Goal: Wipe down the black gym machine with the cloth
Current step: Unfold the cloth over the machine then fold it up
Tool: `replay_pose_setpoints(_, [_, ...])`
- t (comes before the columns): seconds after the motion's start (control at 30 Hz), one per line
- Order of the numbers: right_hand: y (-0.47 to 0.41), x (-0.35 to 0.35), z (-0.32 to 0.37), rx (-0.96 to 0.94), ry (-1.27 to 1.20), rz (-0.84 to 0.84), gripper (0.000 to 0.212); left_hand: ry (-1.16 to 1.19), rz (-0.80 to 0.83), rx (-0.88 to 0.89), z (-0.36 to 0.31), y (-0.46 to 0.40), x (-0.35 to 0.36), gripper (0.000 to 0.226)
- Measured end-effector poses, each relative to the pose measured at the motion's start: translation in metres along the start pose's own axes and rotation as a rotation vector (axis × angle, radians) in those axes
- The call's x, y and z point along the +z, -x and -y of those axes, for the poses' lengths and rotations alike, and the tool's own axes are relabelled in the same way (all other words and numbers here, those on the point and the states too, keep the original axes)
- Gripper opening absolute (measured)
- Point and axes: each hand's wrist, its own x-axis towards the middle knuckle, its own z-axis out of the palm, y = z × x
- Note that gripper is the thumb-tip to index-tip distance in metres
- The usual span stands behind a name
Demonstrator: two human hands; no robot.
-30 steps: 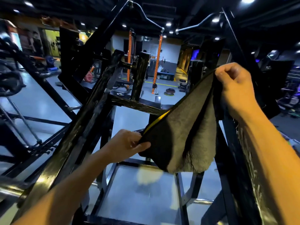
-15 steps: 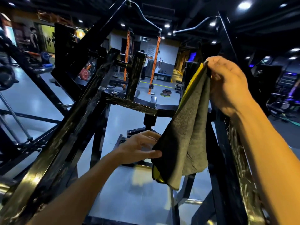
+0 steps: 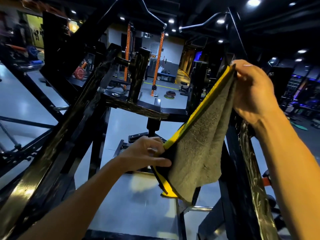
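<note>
A grey plush cloth [image 3: 202, 144] with a yellow and black edge hangs folded in the air between my hands. My right hand [image 3: 252, 90] pinches its top corner, high on the right. Lower down, my left hand [image 3: 147, 153] grips the cloth's lower left edge. The black gym machine [image 3: 72, 115] surrounds me: one glossy sloping beam runs from lower left up to centre, a cross beam [image 3: 138, 108] spans the middle, and another upright [image 3: 245, 170] stands behind the cloth on the right. The cloth touches no beam that I can see.
Pale shiny floor [image 3: 121, 205] shows through the frame below. Orange rack posts [image 3: 157, 63] and weight plates [image 3: 169, 95] stand farther back. More dark machines fill the left and right sides. Curved bars [image 3: 152, 13] hang overhead.
My right hand has held its corner high while my left hand shifted along the cloth's lower edge. The cloth hangs more steeply and shows more of its yellow edge.
</note>
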Motion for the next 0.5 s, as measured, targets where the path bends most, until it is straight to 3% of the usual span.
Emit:
replay_pose_setpoints(0.2, [0.001, -0.004, -0.010, -0.057, 0.132, -0.125, 0.025, -0.014, -0.050, -0.100, -0.008, 0.012, -0.023, 0.023])
replay_pose_setpoints(0.5, [0.005, -0.009, -0.039, -0.023, 0.180, -0.310, 0.011, -0.264, -0.369, -0.124, -0.010, 0.021, -0.066, 0.020])
